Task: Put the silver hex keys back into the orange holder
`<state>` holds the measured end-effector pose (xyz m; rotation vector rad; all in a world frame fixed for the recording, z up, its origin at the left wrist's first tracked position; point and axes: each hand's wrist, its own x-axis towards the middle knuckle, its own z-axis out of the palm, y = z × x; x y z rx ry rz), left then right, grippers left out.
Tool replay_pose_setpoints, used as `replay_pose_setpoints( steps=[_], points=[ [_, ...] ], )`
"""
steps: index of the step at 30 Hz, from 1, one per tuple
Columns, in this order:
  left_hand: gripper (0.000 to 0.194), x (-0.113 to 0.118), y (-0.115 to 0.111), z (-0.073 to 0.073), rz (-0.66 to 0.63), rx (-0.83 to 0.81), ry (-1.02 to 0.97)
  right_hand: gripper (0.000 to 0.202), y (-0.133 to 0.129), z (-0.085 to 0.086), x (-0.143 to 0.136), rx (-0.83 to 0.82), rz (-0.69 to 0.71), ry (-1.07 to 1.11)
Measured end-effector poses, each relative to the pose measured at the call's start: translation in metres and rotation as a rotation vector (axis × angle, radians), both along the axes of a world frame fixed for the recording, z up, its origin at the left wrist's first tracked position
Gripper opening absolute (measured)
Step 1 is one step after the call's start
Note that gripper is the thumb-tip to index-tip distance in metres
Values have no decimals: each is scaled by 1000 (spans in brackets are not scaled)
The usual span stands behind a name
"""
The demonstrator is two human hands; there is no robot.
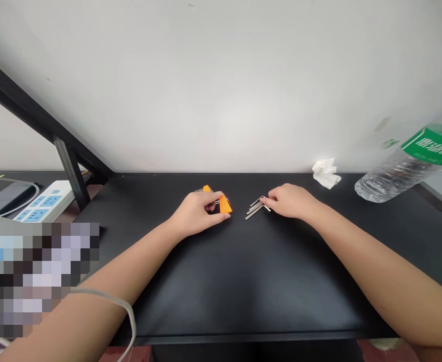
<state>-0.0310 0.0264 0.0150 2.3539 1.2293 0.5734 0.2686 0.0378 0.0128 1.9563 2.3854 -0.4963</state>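
Left hand (196,213): closed on the orange holder (225,205), thumb and fingers at its sides, with thin metal keys (199,190) showing at the holder's far end. Right hand (289,201): fingertips, held narrow, touch the bent ends of the loose keys (255,207); whether they are pinched cannot be told. The loose keys lie fanned on the black table (213,281), just left of the right hand and to the right of the holder, apart from it. Beyond the right hand, farther right, is a crumpled tissue (326,173) near the wall (221,100); farther right still, a bottle (402,171) (green label, tilted). Well left of the left hand is a power strip (45,201). A pale cable (131,314) crosses the left forearm.
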Motion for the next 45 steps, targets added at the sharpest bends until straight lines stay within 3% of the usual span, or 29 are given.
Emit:
replay_pose_setpoints(
  steps=[4, 9, 16, 21, 25, 28, 30, 37, 41, 45],
  points=[
    [23, -1, 1, -2, -6, 25, 8, 28, 0, -4, 2, 170, 97, 94],
    [23, -2, 1, -4, -34, 67, -10, 20, -10, -7, -4, 139, 303, 154],
    [29, -4, 3, -8, -60, 72, -30, 11, -24, -1, -17, 141, 363, 115],
    [37, -3, -1, -7, -199, 54, -65, 22, -32, -1, -30, 253, 269, 457],
    [39, 2, -7, -5, -273, 177, -73, 27, -39, -1, -45, -31, 246, 843],
    [40, 6, -11, -2, -314, 231, -91, 31, -42, -3, -52, -288, 179, 1018],
    [40, 7, -12, -2, -352, 225, -95, 32, -42, -4, -52, -375, 130, 1093],
    [50, 12, -15, 0, -374, 151, -167, 29, -39, -7, -49, -423, 107, 1143],
    [28, 16, -19, 5, -322, 44, -192, 29, -40, -8, -50, -388, 118, 1201],
    [26, 15, -18, 5, -283, 14, -219, 28, -43, -10, -52, -305, 113, 1240]
  ],
)
